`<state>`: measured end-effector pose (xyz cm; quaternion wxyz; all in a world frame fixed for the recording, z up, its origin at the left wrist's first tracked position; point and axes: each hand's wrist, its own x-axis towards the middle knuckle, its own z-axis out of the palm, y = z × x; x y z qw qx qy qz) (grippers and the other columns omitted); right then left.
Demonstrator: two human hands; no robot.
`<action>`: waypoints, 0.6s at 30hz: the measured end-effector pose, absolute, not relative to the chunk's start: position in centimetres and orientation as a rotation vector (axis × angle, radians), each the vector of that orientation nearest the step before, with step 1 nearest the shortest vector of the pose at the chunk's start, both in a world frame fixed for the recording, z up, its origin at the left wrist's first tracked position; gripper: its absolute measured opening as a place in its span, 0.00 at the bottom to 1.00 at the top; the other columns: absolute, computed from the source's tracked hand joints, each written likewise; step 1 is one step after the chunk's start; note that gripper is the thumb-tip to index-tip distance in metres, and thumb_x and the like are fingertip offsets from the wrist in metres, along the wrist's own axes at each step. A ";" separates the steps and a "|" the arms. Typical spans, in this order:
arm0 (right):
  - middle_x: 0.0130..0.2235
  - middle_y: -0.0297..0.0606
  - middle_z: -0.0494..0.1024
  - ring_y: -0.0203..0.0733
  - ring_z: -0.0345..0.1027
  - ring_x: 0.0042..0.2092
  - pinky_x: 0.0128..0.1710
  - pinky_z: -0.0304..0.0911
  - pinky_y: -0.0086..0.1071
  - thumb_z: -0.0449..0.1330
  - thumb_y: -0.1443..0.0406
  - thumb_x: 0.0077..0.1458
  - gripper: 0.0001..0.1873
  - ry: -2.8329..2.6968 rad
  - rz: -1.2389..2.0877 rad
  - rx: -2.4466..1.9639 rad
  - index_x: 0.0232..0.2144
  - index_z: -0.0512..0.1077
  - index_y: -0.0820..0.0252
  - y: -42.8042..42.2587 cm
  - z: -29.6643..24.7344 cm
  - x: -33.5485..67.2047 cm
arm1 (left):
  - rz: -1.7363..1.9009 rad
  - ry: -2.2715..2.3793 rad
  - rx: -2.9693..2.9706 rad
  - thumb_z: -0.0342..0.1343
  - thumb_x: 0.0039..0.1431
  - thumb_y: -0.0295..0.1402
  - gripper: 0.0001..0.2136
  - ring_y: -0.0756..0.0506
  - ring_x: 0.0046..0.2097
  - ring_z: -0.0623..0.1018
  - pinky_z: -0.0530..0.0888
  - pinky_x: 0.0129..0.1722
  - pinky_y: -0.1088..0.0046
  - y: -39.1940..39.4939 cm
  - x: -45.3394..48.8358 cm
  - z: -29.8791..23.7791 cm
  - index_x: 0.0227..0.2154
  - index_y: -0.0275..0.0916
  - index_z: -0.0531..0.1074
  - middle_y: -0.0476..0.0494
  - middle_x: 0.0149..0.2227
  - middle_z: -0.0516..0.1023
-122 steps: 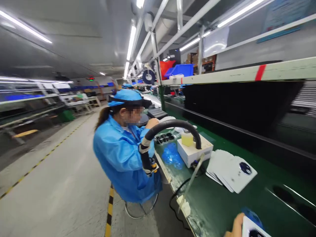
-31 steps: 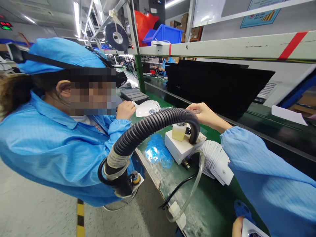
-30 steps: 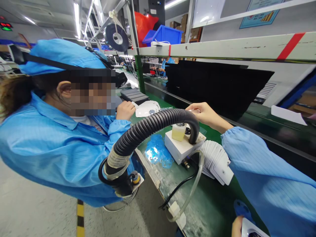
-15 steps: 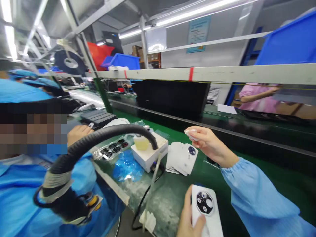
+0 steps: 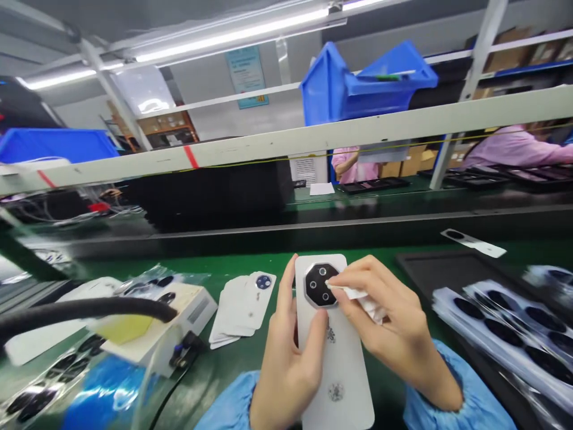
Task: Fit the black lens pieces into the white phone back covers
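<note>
The white phone back cover (image 5: 344,382), its black octagonal camera lens (image 5: 319,285) uppermost, is gripped in the left hand (image 5: 286,364) above the green bench mat (image 5: 268,263), the right hand (image 5: 385,304) pinching a white wipe (image 5: 364,301) against the lens, with white cards (image 5: 239,307) left of the cover and a black tray (image 5: 425,263) right of it.

**Mid wipe-down, close-up**

My left hand (image 5: 286,382) is holding the white phone back cover (image 5: 344,382) flat, thumb across its face near the far end. The black octagonal camera plate (image 5: 319,285) with its round lenses sits up there too. My right hand (image 5: 385,304) pinches a white cloth wipe (image 5: 364,301), pressed right against that plate.
</note>
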<state>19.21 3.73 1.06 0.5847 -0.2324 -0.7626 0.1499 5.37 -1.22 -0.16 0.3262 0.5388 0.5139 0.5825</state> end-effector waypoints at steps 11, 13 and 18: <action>0.40 0.37 0.71 0.38 0.71 0.37 0.34 0.69 0.32 0.56 0.73 0.58 0.14 -1.967 0.069 -0.610 0.45 0.66 0.54 3.9 0.2 19.4 | 1.589 1.383 1.537 0.48 0.65 0.34 0.30 0.38 0.59 0.72 0.77 0.43 0.70 -1.4 7.0 -0.5 0.67 0.46 0.46 0.44 0.65 0.62; 0.40 0.37 0.72 0.38 0.71 0.37 0.33 0.69 0.32 0.57 0.73 0.58 0.14 -1.972 0.029 -0.612 0.45 0.67 0.54 3.9 0.0 19.1 | 1.578 1.379 1.545 0.48 0.65 0.33 0.30 0.39 0.51 0.78 0.78 0.40 0.69 -1.5 6.7 -0.6 0.68 0.46 0.45 0.42 0.61 0.68; 0.39 0.38 0.73 0.38 0.72 0.37 0.32 0.69 0.32 0.57 0.74 0.58 0.16 -2.003 -0.079 -0.618 0.47 0.67 0.55 3.7 -0.3 18.6 | 1.539 1.472 1.550 0.49 0.64 0.34 0.31 0.40 0.38 0.81 0.76 0.40 0.63 -1.8 6.3 -0.9 0.68 0.43 0.46 0.41 0.44 0.80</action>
